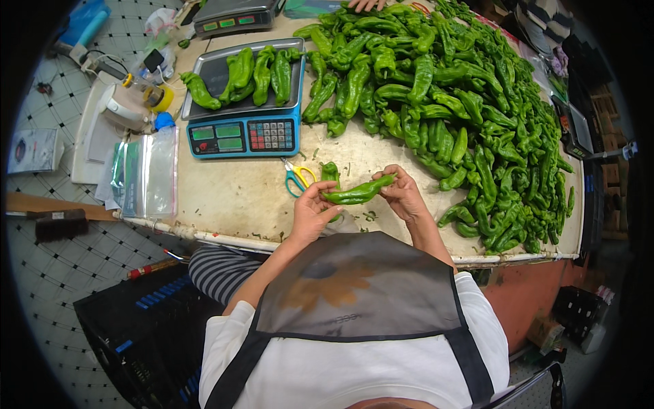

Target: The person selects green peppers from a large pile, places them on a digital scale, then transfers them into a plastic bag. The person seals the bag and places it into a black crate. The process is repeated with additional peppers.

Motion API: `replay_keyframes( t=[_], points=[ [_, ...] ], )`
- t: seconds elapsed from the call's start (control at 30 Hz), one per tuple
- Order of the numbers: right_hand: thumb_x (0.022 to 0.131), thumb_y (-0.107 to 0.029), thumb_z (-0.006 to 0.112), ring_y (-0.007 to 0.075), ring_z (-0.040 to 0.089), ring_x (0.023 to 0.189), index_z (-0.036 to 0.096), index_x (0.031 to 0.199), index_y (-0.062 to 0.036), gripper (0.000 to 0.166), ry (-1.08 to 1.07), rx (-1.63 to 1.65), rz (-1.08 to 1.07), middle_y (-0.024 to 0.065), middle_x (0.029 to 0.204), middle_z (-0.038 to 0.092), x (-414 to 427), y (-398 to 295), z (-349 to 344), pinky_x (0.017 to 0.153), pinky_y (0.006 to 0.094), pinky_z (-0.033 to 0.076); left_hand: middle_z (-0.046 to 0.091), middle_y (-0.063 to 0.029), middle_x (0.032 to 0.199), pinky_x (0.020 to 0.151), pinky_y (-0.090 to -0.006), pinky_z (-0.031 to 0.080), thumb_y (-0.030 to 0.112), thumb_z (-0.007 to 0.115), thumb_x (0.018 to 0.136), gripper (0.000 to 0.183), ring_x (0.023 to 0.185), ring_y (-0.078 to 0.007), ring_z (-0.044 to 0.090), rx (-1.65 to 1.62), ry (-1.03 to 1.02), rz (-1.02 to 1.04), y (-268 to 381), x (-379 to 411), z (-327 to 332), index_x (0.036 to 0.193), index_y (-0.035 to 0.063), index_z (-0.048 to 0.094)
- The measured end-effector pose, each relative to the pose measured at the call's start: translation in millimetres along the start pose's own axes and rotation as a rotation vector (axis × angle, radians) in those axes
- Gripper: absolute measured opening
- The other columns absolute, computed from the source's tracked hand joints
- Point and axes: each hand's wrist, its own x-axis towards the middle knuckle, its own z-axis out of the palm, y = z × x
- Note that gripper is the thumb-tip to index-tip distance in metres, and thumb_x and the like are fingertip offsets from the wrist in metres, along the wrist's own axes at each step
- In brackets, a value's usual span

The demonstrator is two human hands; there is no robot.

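Observation:
A long green pepper [357,194] is stretched between my two hands above the table's near edge. My left hand [312,212] grips its left tip, and my right hand [403,194] pinches the stem end. Just behind it, partly covered, another green pepper [330,173] lies on the tabletop. Scissors [295,180] with yellow and teal handles rest beside my left fingers. Farther off, a blue digital scale [244,138] carries several peppers [239,71] on its metal tray.
A big heap of green peppers [434,97] covers the table's right side. Clear plastic bags [159,174] lie at the left edge. A second scale [235,18] stands at the back, near another person's hand [367,5]. Black crates [138,337] sit on the floor.

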Motion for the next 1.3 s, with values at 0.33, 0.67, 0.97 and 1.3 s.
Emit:
replay_keyframes(
  t=[0.33,0.67,0.97,1.3],
  points=[
    [0.077,0.012,0.06,0.0227,0.062,0.103,0.048,0.116,-0.0022,0.043,0.185,-0.216,-0.052,0.0136,0.116,0.058,22,11,32,0.091,0.0352,0.052,0.059,-0.004,0.1,0.074,-0.026,0.051,-0.004,0.073,0.079,0.023,0.086,-0.0126,0.06,0.386,0.175,0.254,11,15,-21,0.099,0.001,0.064],
    [0.078,-0.001,0.064,0.0368,0.055,0.106,0.058,0.115,-0.0065,0.038,-0.061,-1.486,-0.465,0.0142,0.112,0.057,83,57,58,0.092,0.0413,0.046,0.054,-0.0095,0.087,0.06,-0.0298,0.049,0.01,0.072,0.083,0.018,0.071,-0.0211,0.058,1.021,0.643,0.852,143,167,-113,0.095,0.0018,0.062],
    [0.078,0.001,0.071,0.025,0.058,0.086,0.065,0.108,-0.0078,0.032,0.062,-1.174,-0.294,0.0107,0.094,0.051,45,17,36,0.074,0.0327,0.052,0.057,-0.0134,0.093,0.073,-0.0422,0.048,0.019,0.069,0.086,0.026,0.085,-0.0348,0.058,1.428,0.653,0.733,142,193,-133,0.11,0.0094,0.065],
    [0.08,0.007,0.069,0.0132,0.055,0.093,0.063,0.105,-0.0012,0.027,0.287,-0.703,-0.353,0.0042,0.107,0.048,7,13,23,0.076,0.0251,0.058,0.061,-0.0163,0.098,0.08,-0.0468,0.048,0.033,0.067,0.086,0.033,0.097,-0.0377,0.06,1.524,0.855,0.477,162,210,-146,0.108,0.0098,0.068]
  ],
)
